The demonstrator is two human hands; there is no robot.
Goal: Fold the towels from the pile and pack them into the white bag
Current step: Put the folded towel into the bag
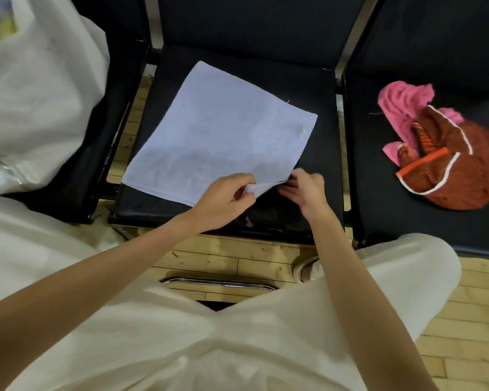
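A pale blue square terry towel [218, 131] lies spread flat on the middle black padded chair seat [319, 88], and both grips work its near corner: left hand [223, 200] pinching the lifted corner, right hand [305, 190] curled onto the edge beside it. The big white fabric bag [37, 103] slumps on the left chair; the crumpled pink towel [401, 108] and rust-brown towel with white trim [463, 165] wait on the right seat.
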